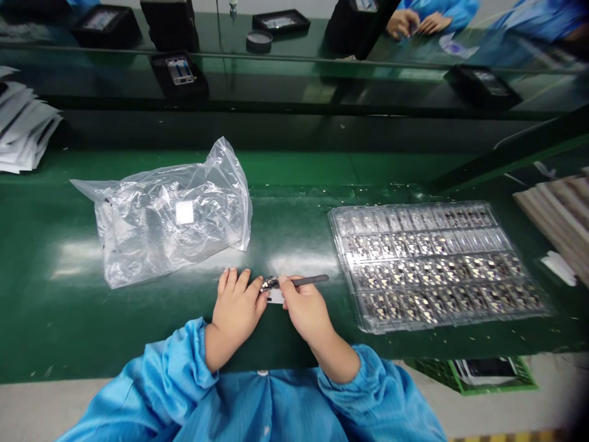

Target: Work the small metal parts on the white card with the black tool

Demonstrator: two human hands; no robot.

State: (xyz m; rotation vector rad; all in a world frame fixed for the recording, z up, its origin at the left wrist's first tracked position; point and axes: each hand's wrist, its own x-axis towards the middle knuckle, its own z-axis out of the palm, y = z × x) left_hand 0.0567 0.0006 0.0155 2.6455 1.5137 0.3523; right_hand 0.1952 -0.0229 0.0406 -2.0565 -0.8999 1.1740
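Note:
A small circuit board [269, 283] with shiny metal parts lies at the front of the green bench, between my two hands. My left hand [236, 310] rests on the bench and steadies the board's left end with thumb and forefinger; its other fingers lie stretched out. In my right hand [304, 307], slim dark tweezers [313, 280] are pinched at the board's right end, their back end pointing right. Their tips are hidden. A white piece [276, 296] shows just below the board, partly covered by my fingers.
A clear plastic bag [170, 227] with a white label lies left. Right stands a clear compartment tray [363, 267] of circuit boards. Black holders [179, 73] sit on the raised shelf; a co-worker's hands [416, 23] are beyond. White sheets [27, 126] are stacked far left.

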